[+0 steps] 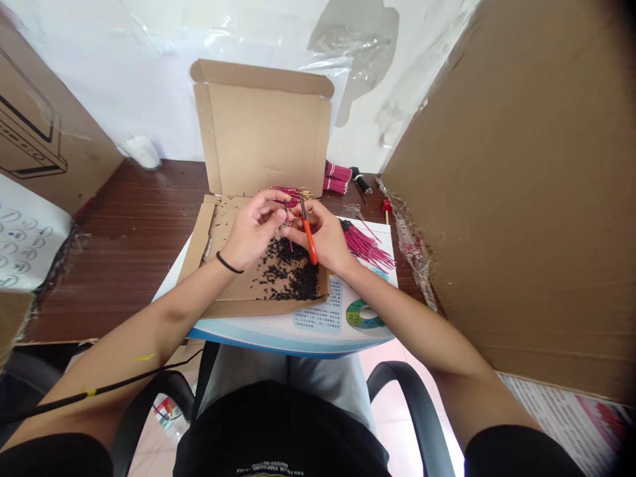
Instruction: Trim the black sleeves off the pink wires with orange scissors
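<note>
Above the open cardboard box (238, 285), my left hand (257, 228) pinches a thin magenta wire (290, 240) with a black upper end. My right hand (322, 235) is closed around a tool with orange-red handles (309, 242), its dark tip pointing up beside the wire; whether it is pliers or scissors I cannot tell. The right fingertips also come close to the wire, perhaps touching it. Beneath both hands, many small black tube pieces (301, 278) lie scattered in the box. Behind the fingers lies a pile of magenta wires with gold-coloured tips (293, 196).
Right of the box, a bundle of magenta wires with black ends (368, 245) lies on a printed sheet (318, 324). Farther back are banded magenta bundles (336, 177) and a black bundle (358, 177). A tall cardboard wall (521, 185) stands at right; the box lid (263, 132) stands upright.
</note>
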Motion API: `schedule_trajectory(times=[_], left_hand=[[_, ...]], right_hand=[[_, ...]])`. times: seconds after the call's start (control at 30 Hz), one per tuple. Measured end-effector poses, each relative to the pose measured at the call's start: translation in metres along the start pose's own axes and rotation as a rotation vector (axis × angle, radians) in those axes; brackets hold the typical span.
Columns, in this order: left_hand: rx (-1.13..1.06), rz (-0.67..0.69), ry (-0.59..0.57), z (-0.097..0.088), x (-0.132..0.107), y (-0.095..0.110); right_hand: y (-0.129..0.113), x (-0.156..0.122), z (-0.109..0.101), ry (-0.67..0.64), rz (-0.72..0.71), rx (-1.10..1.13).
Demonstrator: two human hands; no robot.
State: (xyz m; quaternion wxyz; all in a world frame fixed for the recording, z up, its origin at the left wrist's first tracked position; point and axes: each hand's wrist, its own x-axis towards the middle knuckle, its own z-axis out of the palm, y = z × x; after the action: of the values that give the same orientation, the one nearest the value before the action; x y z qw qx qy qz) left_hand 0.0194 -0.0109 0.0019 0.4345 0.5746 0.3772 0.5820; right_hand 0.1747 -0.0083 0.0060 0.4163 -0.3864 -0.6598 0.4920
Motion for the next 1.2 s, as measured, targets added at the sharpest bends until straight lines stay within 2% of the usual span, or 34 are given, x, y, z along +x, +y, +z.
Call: schedule_trajectory(times=[0.5,0.67,0.77,0.8,0.87,0.93,1.0,1.1,1.2], left_hand=[[0.013,-0.010,-0.014,-0.002,0.000,-0.001],[0.031,-0.023,-0.010,-0.001,-0.001,0.001],[0.097,-0.006,0.011,-0.002,0.000,0.005],[0.155,0.013,0.036,-0.004,0.001,0.006],[0.335,0.043,0.109,-0.009,0.003,0.009],[0.533,0.024,0.175,-0.017,0.007,0.011],[0.675,-0.032,0.216,-0.026,0.011,0.014],[0.818,-0.086,0.244,-0.039,0.016,0.020],[0.920,-0.051,0.239,-0.049,0.020,0.026]], right_hand=[[0.002,0.000,0.000,-0.014,-0.008,0.005],[-0.002,-0.001,0.001,0.022,-0.019,-0.055],[-0.015,-0.001,-0.014,-0.017,-0.046,-0.260],[-0.022,-0.001,-0.022,-0.055,-0.059,-0.373],[-0.035,0.000,-0.042,-0.040,-0.078,-0.659],[-0.043,0.000,-0.061,-0.005,-0.036,-0.912],[-0.046,0.001,-0.075,-0.033,0.047,-1.104],[-0.040,0.003,-0.081,-0.062,0.173,-1.318],[-0.034,0.003,-0.079,-0.121,0.237,-1.410]])
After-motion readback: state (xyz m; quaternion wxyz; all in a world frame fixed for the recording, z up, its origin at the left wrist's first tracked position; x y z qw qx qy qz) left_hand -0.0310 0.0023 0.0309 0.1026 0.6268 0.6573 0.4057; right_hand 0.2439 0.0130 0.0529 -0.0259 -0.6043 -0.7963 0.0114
